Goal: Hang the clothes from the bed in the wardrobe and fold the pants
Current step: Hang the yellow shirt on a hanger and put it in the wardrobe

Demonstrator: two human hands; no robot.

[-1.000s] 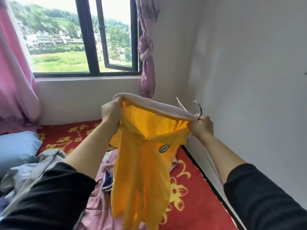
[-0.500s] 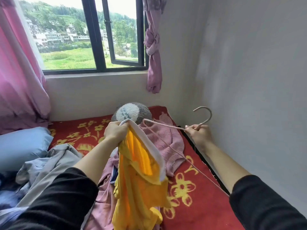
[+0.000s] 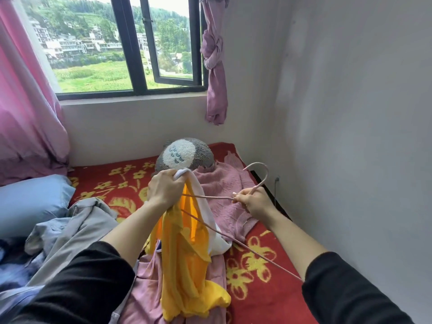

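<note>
My left hand (image 3: 164, 189) grips the white collar of a yellow shirt (image 3: 187, 265), which hangs down over the bed. My right hand (image 3: 253, 202) holds a pink wire hanger (image 3: 259, 176) just below its hook. One arm of the hanger reaches left into the shirt's neck opening beside my left hand. Its lower bar slants down to the right. A pink knitted sweater (image 3: 230, 192) lies on the bed behind the hands. A pink garment (image 3: 145, 291) and a grey garment (image 3: 77, 230) lie underneath.
The bed has a red blanket (image 3: 264, 288) with yellow flowers. A grey and white plush toy (image 3: 184, 155) sits at the far edge. A blue pillow (image 3: 30, 202) lies left. The white wall (image 3: 350, 136) runs close on the right. Window and pink curtains stand behind.
My right hand let go of the shirt collar and now holds only the hanger. The shirt dropped to hang from my left hand, and the hanger's arm moved into its neck opening.
</note>
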